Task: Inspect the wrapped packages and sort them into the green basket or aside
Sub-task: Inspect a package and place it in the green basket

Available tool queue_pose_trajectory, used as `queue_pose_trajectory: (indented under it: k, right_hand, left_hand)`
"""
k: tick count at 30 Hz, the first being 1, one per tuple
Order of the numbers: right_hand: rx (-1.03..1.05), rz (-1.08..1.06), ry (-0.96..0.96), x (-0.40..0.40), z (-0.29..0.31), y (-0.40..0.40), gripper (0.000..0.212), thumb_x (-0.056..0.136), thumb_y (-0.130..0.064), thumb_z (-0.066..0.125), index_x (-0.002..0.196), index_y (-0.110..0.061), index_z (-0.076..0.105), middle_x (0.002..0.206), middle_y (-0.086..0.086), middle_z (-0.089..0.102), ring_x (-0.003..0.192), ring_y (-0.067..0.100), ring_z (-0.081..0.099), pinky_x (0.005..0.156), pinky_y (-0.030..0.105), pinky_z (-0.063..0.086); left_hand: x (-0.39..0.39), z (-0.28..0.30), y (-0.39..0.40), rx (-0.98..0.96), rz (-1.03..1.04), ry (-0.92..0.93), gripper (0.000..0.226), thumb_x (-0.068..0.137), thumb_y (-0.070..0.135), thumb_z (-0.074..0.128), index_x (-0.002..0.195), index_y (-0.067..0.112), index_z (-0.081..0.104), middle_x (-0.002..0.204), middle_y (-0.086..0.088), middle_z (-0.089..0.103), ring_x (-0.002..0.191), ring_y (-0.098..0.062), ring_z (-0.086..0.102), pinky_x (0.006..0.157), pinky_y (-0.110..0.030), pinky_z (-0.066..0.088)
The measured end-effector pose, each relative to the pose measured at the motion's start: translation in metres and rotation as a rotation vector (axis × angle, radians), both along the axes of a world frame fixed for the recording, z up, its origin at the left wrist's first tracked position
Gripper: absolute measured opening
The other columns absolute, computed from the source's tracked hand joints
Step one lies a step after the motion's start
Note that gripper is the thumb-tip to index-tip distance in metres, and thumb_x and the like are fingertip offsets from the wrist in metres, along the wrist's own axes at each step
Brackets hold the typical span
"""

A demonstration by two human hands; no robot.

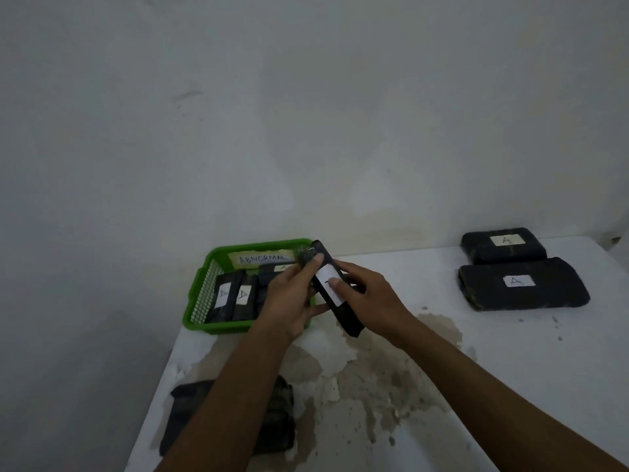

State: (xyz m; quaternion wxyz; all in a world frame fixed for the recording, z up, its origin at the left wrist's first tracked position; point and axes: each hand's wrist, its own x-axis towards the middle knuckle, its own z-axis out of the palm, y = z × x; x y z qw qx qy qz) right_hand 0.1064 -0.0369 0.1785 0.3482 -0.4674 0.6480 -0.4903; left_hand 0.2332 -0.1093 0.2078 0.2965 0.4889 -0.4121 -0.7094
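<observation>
The white counter carries everything; its coating has flaked off in a rough, tan, patchy area directly beneath the hands and toward the person.

Just beyond the left hand, nearly touching its knuckles, stands the green basket, a rectangular plastic bin with mesh sides and a paper tag reading "ABNORMAL" on its far wall. Several dark wrapped packages already stand or lie inside it, white labels facing up.

Well off beyond the right hand, two larger black packages lie flat, one behind the other, soft-edged slabs with a dull, slightly wrinkled wrap and white labels marked "A".

Under the left forearm, nearer the person, another dark wrapped package lies on the counter, mostly hidden by the arm.

The package being inspected is held between both hands above the counter, a narrow black slab with a white label on its upper face. Its long axis runs diagonally, far end toward the basket, near end toward the person and to the right. The left hand grips its far-left side, thumb on the top edge and fingers curled beneath. The right hand pinches the other side, a fingertip on the label. Judged from this pose, the basket is the shorter trip, and the left hand is nearer to it.
</observation>
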Motion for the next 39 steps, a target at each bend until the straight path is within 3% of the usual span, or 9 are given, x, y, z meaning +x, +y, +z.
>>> queue_pose_trajectory:
  k: [3,8,12,17,22,26,31,37,39]
  right_hand:
    - [0.004,0.012,-0.024,0.014,-0.01,-0.004,0.032,0.095,-0.023,0.066,0.127,-0.021,0.068,0.12,-0.003,0.071,0.102,0.009,0.068,0.086,0.025,0.056]
    - [0.008,0.008,0.034,0.054,-0.024,-0.027,0.028,0.09,-0.025,0.073,0.117,-0.017,0.075,0.109,0.001,0.075,0.09,0.01,0.069,0.084,0.027,0.058]
    - [-0.051,0.064,0.205,0.084,-0.033,-0.059,0.048,0.085,-0.03,0.078,0.129,-0.015,0.066,0.12,0.001,0.07,0.098,0.006,0.063,0.081,0.007,0.049]
    - [-0.015,0.142,0.428,0.119,-0.052,-0.107,0.072,0.082,-0.034,0.08,0.145,-0.016,0.05,0.138,0.005,0.061,0.121,0.02,0.059,0.1,0.037,0.052]
    - [0.082,0.011,0.432,0.136,-0.07,-0.157,0.066,0.082,-0.026,0.079,0.142,-0.015,0.052,0.133,0.007,0.062,0.119,0.024,0.058,0.099,0.035,0.048]
    - [0.121,-0.068,0.475,0.135,-0.082,-0.198,0.061,0.084,-0.022,0.077,0.14,-0.016,0.053,0.131,0.006,0.06,0.119,0.023,0.056,0.097,0.032,0.044]
    - [0.158,-0.049,0.546,0.134,-0.101,-0.256,0.058,0.084,-0.017,0.075,0.138,-0.016,0.054,0.13,0.007,0.059,0.119,0.025,0.055,0.099,0.038,0.046]
    - [0.206,0.098,0.662,0.132,-0.129,-0.322,0.056,0.085,-0.017,0.073,0.138,-0.019,0.054,0.133,0.007,0.06,0.125,0.027,0.049,0.1,0.036,0.04]
    - [0.207,0.104,0.759,0.131,-0.137,-0.338,0.056,0.085,-0.022,0.073,0.138,-0.022,0.055,0.132,0.005,0.062,0.127,0.028,0.047,0.1,0.038,0.037]
  left_hand:
    - [0.025,-0.014,0.002,0.027,0.112,0.001,0.035,0.092,0.031,0.069,0.116,0.007,0.069,0.11,-0.015,0.074,0.1,-0.027,0.071,0.087,-0.048,0.059]
    - [0.07,-0.033,-0.013,0.068,0.247,0.01,0.027,0.091,0.03,0.069,0.105,0.008,0.072,0.107,-0.015,0.075,0.101,-0.03,0.07,0.083,-0.042,0.058]
    - [0.098,-0.04,-0.048,0.105,0.348,0.018,0.032,0.091,0.031,0.069,0.112,0.007,0.069,0.105,-0.013,0.074,0.095,-0.024,0.07,0.067,-0.033,0.058]
    - [0.132,-0.054,-0.105,0.103,0.307,-0.01,0.041,0.093,0.035,0.067,0.122,0.007,0.064,0.115,-0.016,0.071,0.104,-0.03,0.068,0.072,-0.039,0.06]
    - [0.162,-0.079,-0.162,-0.004,0.237,-0.249,0.025,0.091,0.047,0.065,0.089,0.023,0.069,0.098,-0.004,0.07,0.093,-0.02,0.066,0.083,-0.04,0.058]
    - [0.184,-0.101,-0.21,-0.347,0.141,-0.605,0.039,0.096,0.047,0.058,0.113,0.014,0.07,0.116,-0.001,0.069,0.105,-0.024,0.063,0.094,-0.034,0.049]
    - [0.193,-0.135,-0.265,-0.639,-0.031,-0.744,0.032,0.101,0.031,0.051,0.124,0.011,0.061,0.118,-0.007,0.064,0.113,-0.028,0.059,0.084,-0.022,0.035]
    - [0.195,-0.183,-0.31,-0.621,-0.089,-0.739,0.042,0.104,0.022,0.043,0.144,0.01,0.046,0.133,-0.014,0.06,0.121,-0.033,0.057,0.101,-0.035,0.045]
    - [0.197,-0.194,-0.316,-0.6,-0.054,-0.736,0.045,0.105,0.017,0.041,0.148,0.006,0.042,0.14,-0.016,0.056,0.127,-0.033,0.054,0.106,-0.034,0.04]
